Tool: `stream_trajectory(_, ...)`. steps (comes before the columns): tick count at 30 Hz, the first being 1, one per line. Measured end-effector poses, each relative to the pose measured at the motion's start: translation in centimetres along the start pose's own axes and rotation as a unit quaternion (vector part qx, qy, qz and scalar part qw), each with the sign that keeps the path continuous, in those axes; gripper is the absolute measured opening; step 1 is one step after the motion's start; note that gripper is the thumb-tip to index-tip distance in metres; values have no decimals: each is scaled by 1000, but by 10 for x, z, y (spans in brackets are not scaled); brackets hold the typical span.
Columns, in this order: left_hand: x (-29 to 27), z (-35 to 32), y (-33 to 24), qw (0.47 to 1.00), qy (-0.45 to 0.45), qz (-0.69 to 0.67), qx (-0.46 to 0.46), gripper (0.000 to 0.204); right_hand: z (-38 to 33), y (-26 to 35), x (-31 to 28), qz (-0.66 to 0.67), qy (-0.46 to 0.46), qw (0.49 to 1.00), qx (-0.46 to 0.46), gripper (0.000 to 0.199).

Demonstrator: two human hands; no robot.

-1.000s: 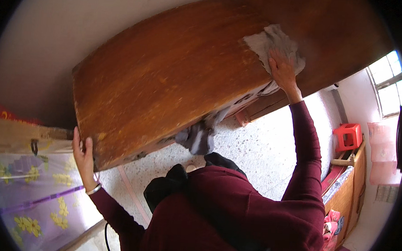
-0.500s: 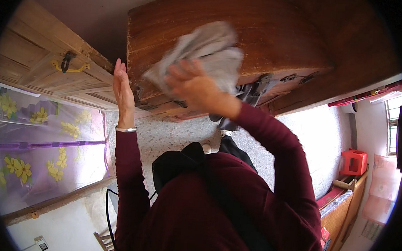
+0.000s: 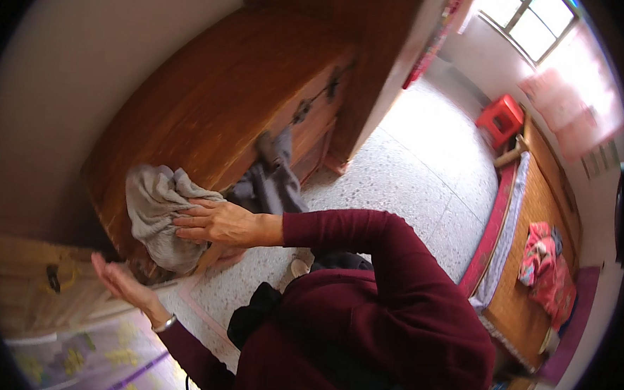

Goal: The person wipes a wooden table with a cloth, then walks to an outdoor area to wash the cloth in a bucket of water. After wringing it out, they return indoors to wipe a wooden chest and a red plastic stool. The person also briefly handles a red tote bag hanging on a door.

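My right hand (image 3: 215, 222) presses a crumpled grey cloth (image 3: 154, 211) onto the near corner of a brown wooden chest top (image 3: 210, 112). Its fingers lie flat over the cloth. My left hand (image 3: 117, 281) is open, palm toward the chest's near edge, beside the cloth and just below it; a bangle sits on that wrist. Both arms wear dark red sleeves. Grey fabric (image 3: 270, 179) hangs from the chest's front by its metal latches.
A tall wooden cabinet (image 3: 375, 64) stands beside the chest. Speckled floor (image 3: 426, 166) stretches right to a red stool (image 3: 501, 120) and a bed with a woven mat (image 3: 536, 235) and red clothing. A pale wooden box (image 3: 46, 287) sits at lower left.
My right hand has swept the cloth from the far part of the chest top to the near corner. My left hand stayed at the chest's edge. My head turned, so the view swung.
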State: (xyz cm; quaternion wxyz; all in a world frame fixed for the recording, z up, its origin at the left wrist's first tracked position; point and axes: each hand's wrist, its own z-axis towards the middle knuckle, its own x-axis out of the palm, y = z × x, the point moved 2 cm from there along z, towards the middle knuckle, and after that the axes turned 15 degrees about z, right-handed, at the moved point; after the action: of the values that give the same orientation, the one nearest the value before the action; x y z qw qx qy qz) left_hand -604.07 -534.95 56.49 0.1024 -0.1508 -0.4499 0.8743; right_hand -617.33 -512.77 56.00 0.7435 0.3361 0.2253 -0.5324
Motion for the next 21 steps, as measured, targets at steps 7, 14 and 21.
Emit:
stream_trajectory(7, 76, -34, -88, 978, 67, -32, 196, 40, -93, -17, -64, 121, -105, 939, 304, 29)
stream_trajectory(14, 210, -146, -150, 788, 605, -56, 105, 26, -226, 1, -110, 324, -389, 689, 518, 27)
stream_trajectory(21, 312, -319, -197, 675, 716, -82, 161, 59, -322, 69, -176, 311, -454, 668, 501, 45)
